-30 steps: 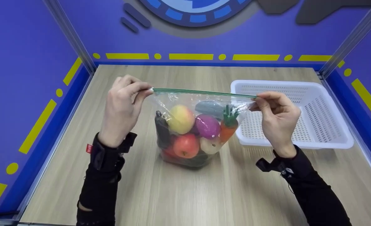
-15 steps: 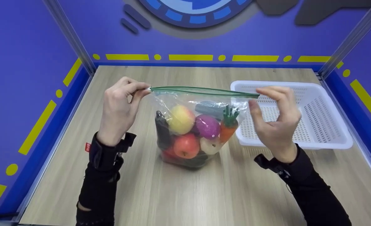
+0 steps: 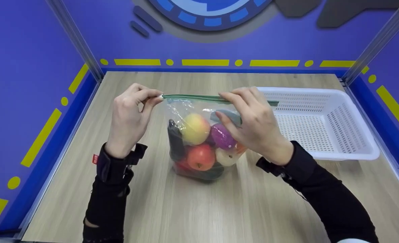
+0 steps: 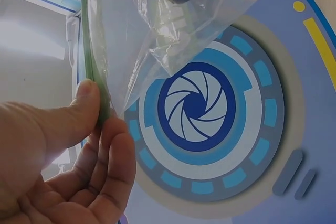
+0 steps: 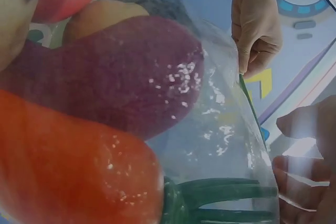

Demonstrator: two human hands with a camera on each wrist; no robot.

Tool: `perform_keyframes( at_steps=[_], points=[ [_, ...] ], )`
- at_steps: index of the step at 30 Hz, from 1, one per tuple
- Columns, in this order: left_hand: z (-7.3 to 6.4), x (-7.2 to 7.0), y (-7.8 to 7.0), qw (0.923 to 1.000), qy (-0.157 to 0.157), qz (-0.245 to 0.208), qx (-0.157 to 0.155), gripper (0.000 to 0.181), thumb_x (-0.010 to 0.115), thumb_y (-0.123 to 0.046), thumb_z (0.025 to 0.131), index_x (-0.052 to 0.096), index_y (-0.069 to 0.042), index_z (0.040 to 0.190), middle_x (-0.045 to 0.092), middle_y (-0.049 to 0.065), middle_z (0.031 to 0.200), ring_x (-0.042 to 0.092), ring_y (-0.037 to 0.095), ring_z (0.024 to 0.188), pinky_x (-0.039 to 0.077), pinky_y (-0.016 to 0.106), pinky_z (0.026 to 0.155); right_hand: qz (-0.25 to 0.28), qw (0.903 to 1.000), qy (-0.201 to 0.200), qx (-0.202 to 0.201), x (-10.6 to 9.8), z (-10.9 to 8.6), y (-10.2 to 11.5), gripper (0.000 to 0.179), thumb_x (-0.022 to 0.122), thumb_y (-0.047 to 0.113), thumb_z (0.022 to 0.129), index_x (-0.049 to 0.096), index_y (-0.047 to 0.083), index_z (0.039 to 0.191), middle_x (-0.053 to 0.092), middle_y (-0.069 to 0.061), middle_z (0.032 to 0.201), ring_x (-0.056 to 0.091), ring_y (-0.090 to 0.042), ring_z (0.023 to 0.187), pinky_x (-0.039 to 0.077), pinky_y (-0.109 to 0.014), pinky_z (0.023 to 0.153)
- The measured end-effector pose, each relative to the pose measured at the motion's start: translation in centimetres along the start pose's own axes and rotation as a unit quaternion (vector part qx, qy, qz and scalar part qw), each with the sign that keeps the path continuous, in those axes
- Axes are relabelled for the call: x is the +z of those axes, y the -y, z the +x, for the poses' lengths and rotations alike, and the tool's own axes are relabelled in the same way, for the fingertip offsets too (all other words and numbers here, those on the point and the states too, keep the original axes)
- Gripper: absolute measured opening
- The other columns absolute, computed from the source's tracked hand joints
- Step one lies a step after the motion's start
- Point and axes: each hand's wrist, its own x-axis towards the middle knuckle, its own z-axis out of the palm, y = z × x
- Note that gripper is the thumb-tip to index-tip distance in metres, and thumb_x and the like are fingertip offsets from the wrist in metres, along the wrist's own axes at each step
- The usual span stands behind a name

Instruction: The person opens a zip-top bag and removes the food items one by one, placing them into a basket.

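Observation:
A clear zip-top bag (image 3: 186, 105) with a green zip strip stands upright on the table, full of produce. My left hand (image 3: 128, 118) pinches the left end of the strip between thumb and fingertips. At the middle of the strip, my right hand (image 3: 258, 125) has its fingertips against the far side, the thumb apart in front of the bag. Inside show a yellow apple (image 3: 196, 128), a red apple (image 3: 201, 157), a purple item (image 3: 222, 136), a dark eggplant (image 3: 176, 141) and a pale round item (image 3: 225, 157). My right hand hides most of the carrot (image 5: 79, 161).
A white perforated basket (image 3: 321, 90) stands right of the bag, partly behind my right hand. The wooden table (image 3: 199, 212) is bordered by blue panels (image 3: 199, 47) at the back and sides.
My right hand let go of the strip's right end and moved left to its middle. The strip parted slightly, then drew together. My left hand kept its pinch.

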Motion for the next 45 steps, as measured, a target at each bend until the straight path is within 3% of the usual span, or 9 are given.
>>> perform_keyframes(
  at_steps=[7,11,14,20,24,27,32,40,45],
  points=[
    [0.3,-0.2,-0.4,0.9991,0.040,-0.013,0.002,0.017,0.076,-0.019,0.098,0.079,-0.003,0.101,0.071,0.014,0.095,0.065,0.024,0.088,0.048,0.023,0.081,-0.045,0.9984,0.010,-0.032,1.2,0.4,-0.2,0.018,0.080,0.019,0.094,0.073,0.003,0.097,0.063,-0.010,0.082,0.053,-0.028,0.074,0.043,-0.035,0.064],
    [1.3,0.5,-1.6,0.9980,0.055,-0.007,0.031,0.022,0.079,-0.023,0.096,0.078,-0.002,0.104,0.071,0.016,0.096,0.064,0.029,0.093,0.049,0.031,0.082,-0.053,0.9978,-0.002,-0.039,1.5,0.2,-0.1,0.020,0.080,0.022,0.094,0.070,0.005,0.088,0.062,-0.008,0.076,0.051,-0.024,0.067,0.042,-0.032,0.057],
    [2.3,1.4,-2.9,0.9942,0.088,0.006,0.061,0.025,0.078,-0.024,0.097,0.078,-0.001,0.106,0.072,0.016,0.097,0.065,0.032,0.095,0.052,0.037,0.082,-0.066,0.9965,-0.012,-0.049,1.7,0.1,0.0,0.024,0.078,0.026,0.096,0.069,0.006,0.086,0.062,-0.007,0.074,0.050,-0.023,0.064,0.041,-0.031,0.054],
    [4.4,2.6,-5.0,0.9714,0.211,0.063,0.089,0.022,0.074,-0.022,0.100,0.080,-0.001,0.104,0.073,0.015,0.097,0.067,0.032,0.092,0.056,0.040,0.081,-0.082,0.9923,-0.047,-0.080,2.3,-0.1,-0.2,0.032,0.071,0.031,0.101,0.067,0.006,0.083,0.062,-0.006,0.071,0.049,-0.023,0.060,0.040,-0.031,0.050],
    [5.4,2.8,-5.3,0.9532,0.283,0.078,0.073,0.018,0.078,-0.019,0.096,0.082,-0.002,0.100,0.078,0.013,0.092,0.069,0.029,0.083,0.057,0.041,0.074,-0.086,0.9889,-0.063,-0.103,2.6,-0.5,-0.2,0.039,0.064,0.034,0.106,0.064,0.007,0.078,0.058,-0.005,0.066,0.046,-0.021,0.056,0.037,-0.030,0.048],
    [5.7,2.7,-5.0,0.9449,0.313,0.080,0.051,0.013,0.080,-0.015,0.093,0.084,-0.003,0.098,0.081,0.012,0.091,0.073,0.028,0.081,0.059,0.042,0.073,-0.089,0.9858,-0.067,-0.126,2.8,-0.8,-0.3,0.041,0.063,0.035,0.107,0.065,0.007,0.077,0.057,-0.003,0.064,0.044,-0.019,0.054,0.036,-0.029,0.046],
    [5.6,2.3,-4.5,0.9390,0.333,0.075,0.036,0.007,0.081,-0.008,0.090,0.084,-0.002,0.093,0.082,0.011,0.088,0.075,0.028,0.078,0.060,0.042,0.073,-0.097,0.9774,-0.082,-0.169,2.9,-1.2,-0.6,0.041,0.062,0.034,0.107,0.064,0.007,0.075,0.061,-0.003,0.064,0.049,-0.017,0.051,0.041,-0.028,0.044],
    [5.2,1.9,-4.2,0.9375,0.341,0.044,0.053,0.005,0.082,-0.006,0.088,0.082,-0.001,0.087,0.080,0.011,0.083,0.071,0.025,0.070,0.057,0.039,0.066,-0.084,0.9695,-0.105,-0.205,2.8,-1.8,-1.0,0.048,0.063,0.032,0.106,0.050,0.010,0.065,0.045,-0.001,0.056,0.041,-0.015,0.047,0.035,-0.029,0.042],
    [4.9,2.1,-4.4,0.9553,0.293,0.024,0.028,0.005,0.078,-0.006,0.093,0.081,-0.002,0.090,0.080,0.011,0.087,0.072,0.026,0.077,0.057,0.039,0.072,-0.059,0.9671,-0.121,-0.216,2.2,-2.6,-0.8,0.047,0.064,0.028,0.105,0.051,0.010,0.064,0.042,0.000,0.055,0.038,-0.014,0.046,0.030,-0.029,0.041]
  ],
)
